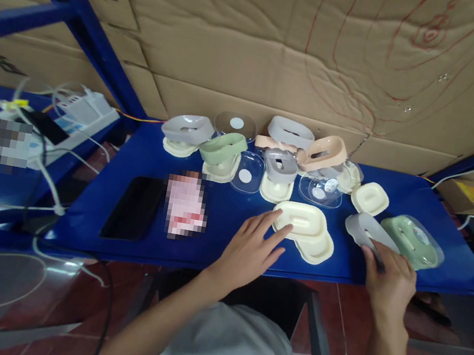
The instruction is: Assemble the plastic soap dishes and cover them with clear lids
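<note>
My left hand (251,250) lies flat on the blue table (215,247) with fingers spread, fingertips touching the near edge of a cream soap-dish tray (305,225) that is stacked on another cream tray. My right hand (387,277) is closed on a grey oval soap-dish ring (368,230) near the table's front right edge. A green soap dish under a clear lid (411,242) sits just right of the grey ring.
Several more soap-dish parts (grey, green, peach, cream, clear lids) crowd the back of the table (269,152). A black phone (132,214) and a pink packet (186,205) lie at left. Cables and a power strip (78,113) sit far left. Cardboard wall behind.
</note>
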{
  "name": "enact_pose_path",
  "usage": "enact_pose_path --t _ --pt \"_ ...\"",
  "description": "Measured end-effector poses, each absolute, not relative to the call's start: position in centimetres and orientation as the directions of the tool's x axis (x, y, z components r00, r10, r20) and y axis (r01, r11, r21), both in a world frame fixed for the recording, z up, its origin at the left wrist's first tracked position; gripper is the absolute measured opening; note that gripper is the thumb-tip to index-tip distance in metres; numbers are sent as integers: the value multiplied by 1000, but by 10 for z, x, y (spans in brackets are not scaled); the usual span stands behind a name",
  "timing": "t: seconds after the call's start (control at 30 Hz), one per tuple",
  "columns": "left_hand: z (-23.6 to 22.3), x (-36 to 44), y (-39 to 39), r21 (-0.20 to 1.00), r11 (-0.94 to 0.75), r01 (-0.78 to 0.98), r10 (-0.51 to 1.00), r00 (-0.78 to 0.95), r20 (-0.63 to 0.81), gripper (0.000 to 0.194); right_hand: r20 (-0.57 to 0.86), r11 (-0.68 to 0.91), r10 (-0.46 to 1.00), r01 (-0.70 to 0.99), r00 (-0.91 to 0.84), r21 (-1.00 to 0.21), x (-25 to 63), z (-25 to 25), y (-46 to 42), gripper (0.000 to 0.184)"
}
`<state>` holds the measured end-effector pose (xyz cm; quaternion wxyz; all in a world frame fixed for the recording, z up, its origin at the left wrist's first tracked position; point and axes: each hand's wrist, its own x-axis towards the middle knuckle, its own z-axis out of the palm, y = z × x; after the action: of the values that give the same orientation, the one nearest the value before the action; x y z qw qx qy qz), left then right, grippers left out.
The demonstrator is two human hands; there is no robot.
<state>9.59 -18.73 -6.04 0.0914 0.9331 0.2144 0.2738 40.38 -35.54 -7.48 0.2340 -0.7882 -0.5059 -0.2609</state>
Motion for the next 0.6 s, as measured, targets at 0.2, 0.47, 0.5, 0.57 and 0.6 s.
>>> enact_pose_path --t 0.2,0.47,0.5,0.57,0.6 --pt "-60 73 -194 304 -929 213 361 703 613 46 558 331 809 927 -183 -177 312 -46 -326 34" --pt "-83 11 -198 392 -865 312 499 609 617 32 614 -172 715 935 335 -310 375 -50 -219 61" --pt "-86 5 -199 400 -857 324 513 599 615 31 608 -227 704 928 367 -297 384 -54 -206 70" --pt "-90 -4 -201 415 -844 340 535 589 606 31 606 -267 695 921 387 -283 395 -61 -186 85" --pt "-92 -7 -202 422 -838 345 544 587 600 30 606 -279 691 919 393 -278 398 -64 -180 89"
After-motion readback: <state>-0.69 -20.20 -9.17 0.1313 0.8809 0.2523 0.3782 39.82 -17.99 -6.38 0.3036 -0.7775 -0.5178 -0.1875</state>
